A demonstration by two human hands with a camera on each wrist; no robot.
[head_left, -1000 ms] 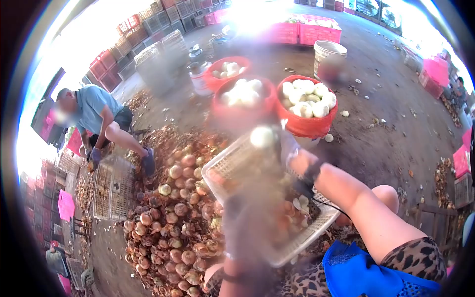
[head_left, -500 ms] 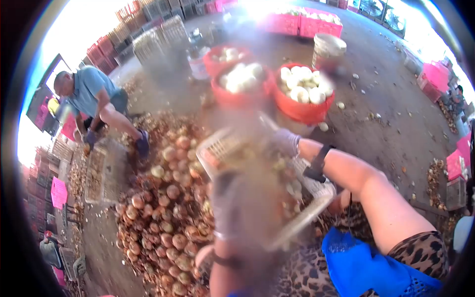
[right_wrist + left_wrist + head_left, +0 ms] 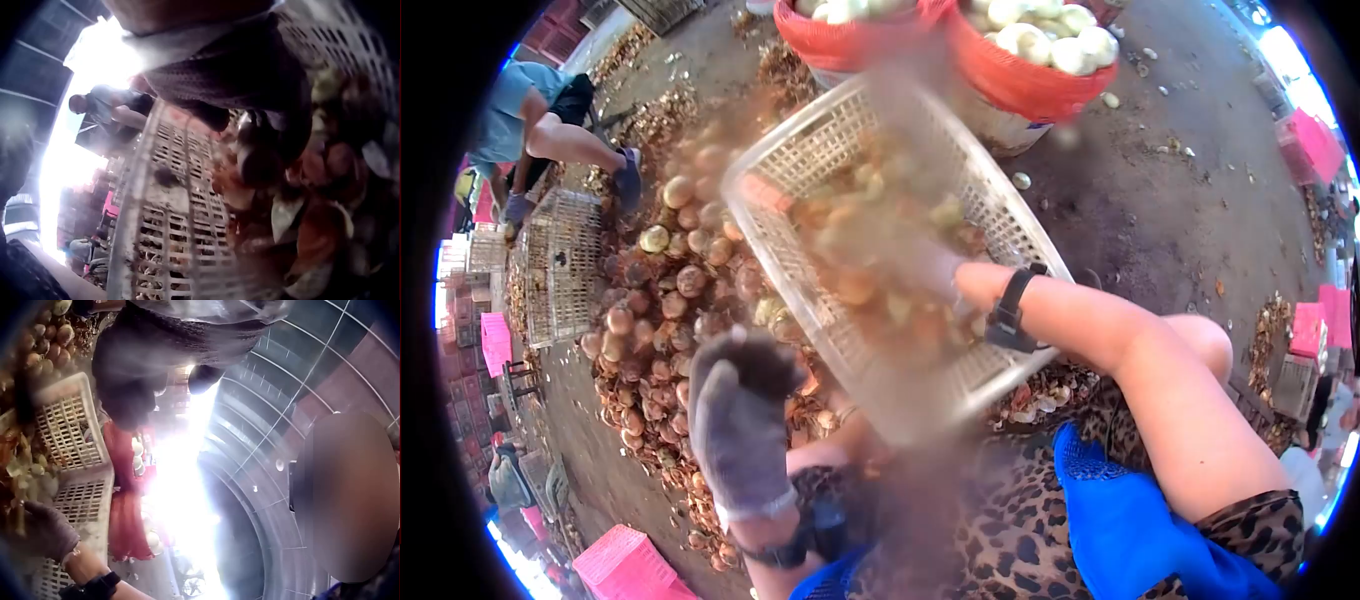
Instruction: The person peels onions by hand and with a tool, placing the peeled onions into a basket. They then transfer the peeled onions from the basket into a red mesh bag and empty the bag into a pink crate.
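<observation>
My left hand, in a grey glove with dirty fingertips, is held up beside the near left of the pale plastic crate. In the left wrist view its fingers bend loosely downward, with a gap to the thumb and nothing between. Gloved too, my right hand reaches down into the crate among onion skins and onions, blurred in the head view. The right wrist view has its fingers bent close over brown skins; I cannot tell whether they grip anything.
A heap of unpeeled onions lies left of the crate. Beyond it stand red-lined tubs of peeled white onions. At far left a person sits by another crate. A pink crate stands at lower left.
The white onion near my right hand is gone from there. My right hand has moved down into the crate; my left has drawn back left, off the crate. The head view has tilted down.
</observation>
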